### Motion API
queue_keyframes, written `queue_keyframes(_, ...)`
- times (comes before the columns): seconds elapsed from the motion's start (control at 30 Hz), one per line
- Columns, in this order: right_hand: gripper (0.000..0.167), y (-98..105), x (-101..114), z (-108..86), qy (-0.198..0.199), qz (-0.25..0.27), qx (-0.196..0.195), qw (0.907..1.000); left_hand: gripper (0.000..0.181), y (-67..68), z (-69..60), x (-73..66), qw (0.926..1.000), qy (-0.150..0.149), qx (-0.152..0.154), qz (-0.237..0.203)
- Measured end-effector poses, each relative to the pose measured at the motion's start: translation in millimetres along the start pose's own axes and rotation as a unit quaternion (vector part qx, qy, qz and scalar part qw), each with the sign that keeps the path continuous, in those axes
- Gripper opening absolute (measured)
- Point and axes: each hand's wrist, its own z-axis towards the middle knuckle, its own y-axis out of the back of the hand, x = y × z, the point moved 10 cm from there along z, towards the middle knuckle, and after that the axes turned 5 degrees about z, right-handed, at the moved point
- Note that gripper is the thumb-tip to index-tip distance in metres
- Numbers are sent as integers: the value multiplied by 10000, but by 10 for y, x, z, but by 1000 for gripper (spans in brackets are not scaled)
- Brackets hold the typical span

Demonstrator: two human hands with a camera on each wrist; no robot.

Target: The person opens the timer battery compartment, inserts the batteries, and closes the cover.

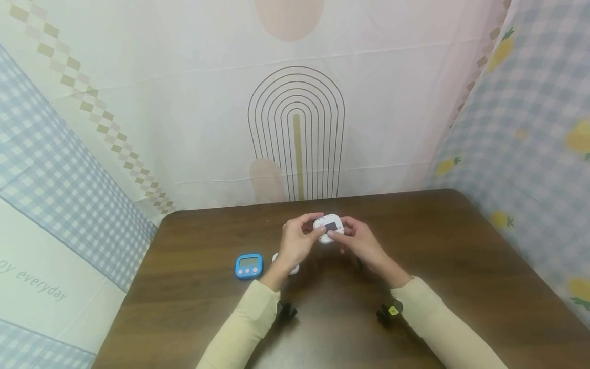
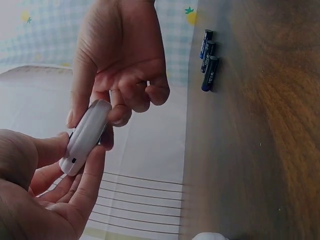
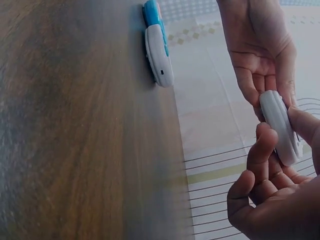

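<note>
Both hands hold a white rounded digital timer [image 1: 331, 226] with a dark screen, raised above the table. My left hand [image 1: 297, 241] pinches its left side, thumb on the front face. On the other side my right hand [image 1: 362, 243] grips the edge, its thumb also on the face. Edge-on, the timer [image 2: 86, 137] appears in the left wrist view with a small dark slot in its rim. The right wrist view shows the same timer [image 3: 280, 127] between both hands' fingers. Its back cannot be seen clearly.
A blue timer [image 1: 249, 266] with pink buttons lies on the brown table [image 1: 193, 318], left of the left wrist. Beside it a second white timer [image 3: 159, 55] is partly covered by that wrist in the head view. Three dark batteries [image 2: 210, 73] lie on the right side.
</note>
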Motion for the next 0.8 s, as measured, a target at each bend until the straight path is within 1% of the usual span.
queue_keyframes(0.1,45,-30,29,-16,12,19,69,10000,31,12,3,-3,10000,13,-27,22)
queue_keyframes(0.33,43,-103,40,-49,-27,328,330,9989,31,23,-6,-14,10000,14,-34,31)
queue_keyframes(0.57,46,-118,65,-79,13,438,406,9982,30,15,-19,-21,10000,9,10,19)
queue_keyframes(0.8,35,-125,71,-74,75,335,480,9983,30,9,-25,-34,10000,-65,-9,31)
